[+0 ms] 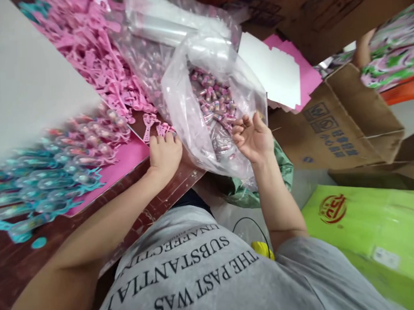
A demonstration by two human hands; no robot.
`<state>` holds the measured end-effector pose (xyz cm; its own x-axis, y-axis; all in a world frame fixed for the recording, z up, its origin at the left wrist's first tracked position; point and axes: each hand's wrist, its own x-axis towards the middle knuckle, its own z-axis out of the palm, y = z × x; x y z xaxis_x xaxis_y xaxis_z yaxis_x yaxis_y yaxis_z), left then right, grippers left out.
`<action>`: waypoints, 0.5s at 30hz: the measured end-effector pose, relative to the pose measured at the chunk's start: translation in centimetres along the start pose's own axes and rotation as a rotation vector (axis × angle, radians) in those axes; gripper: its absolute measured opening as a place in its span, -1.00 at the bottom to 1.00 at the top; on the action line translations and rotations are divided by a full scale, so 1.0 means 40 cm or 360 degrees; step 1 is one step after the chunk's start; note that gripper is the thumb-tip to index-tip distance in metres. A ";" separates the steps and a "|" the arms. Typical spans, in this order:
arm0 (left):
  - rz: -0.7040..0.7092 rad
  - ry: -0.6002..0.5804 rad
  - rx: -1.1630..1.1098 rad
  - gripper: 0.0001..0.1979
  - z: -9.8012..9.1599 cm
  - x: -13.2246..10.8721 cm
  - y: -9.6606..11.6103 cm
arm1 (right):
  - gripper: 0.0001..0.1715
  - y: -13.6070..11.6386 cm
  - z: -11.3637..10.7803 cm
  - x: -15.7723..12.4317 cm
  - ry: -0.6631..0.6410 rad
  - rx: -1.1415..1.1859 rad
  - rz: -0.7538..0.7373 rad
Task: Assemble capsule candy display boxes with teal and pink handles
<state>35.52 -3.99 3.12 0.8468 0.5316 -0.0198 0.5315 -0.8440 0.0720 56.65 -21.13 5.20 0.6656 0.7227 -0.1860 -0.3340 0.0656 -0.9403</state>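
Note:
My left hand (165, 154) is at the edge of the dark red table, fingers curled down against a small pink plastic piece (165, 128). Another openwork pink piece (150, 124) lies just beyond the fingertips. My right hand (254, 137) is turned palm up with its fingers loosely bent and apart, and I see nothing in it. It hovers over the near right rim of a clear plastic bag (179, 113). Inside the bag are many small pink-capped capsules (214, 97), some under crumpled film.
A heap of pink plastic pieces (96, 54) covers the table's far side. Rows of clear-topped teal and pink items (53, 175) lie at left, partly on a pink sheet (133, 153). Cardboard boxes (342, 121) and a lime-green box (368, 230) stand right. Another person's arm (363, 50) shows upper right.

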 end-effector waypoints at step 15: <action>0.0787 0.0274 -0.0221 -0.70 0.035 -0.005 -0.174 | -0.59 0.048 -0.066 -0.018 -0.0304 -0.1695 -0.0366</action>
<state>31.69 1.71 1.22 0.9733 0.0873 0.2125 0.0529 -0.9853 0.1626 57.31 -23.33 2.78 0.4934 0.8697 -0.0145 0.5908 -0.3473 -0.7282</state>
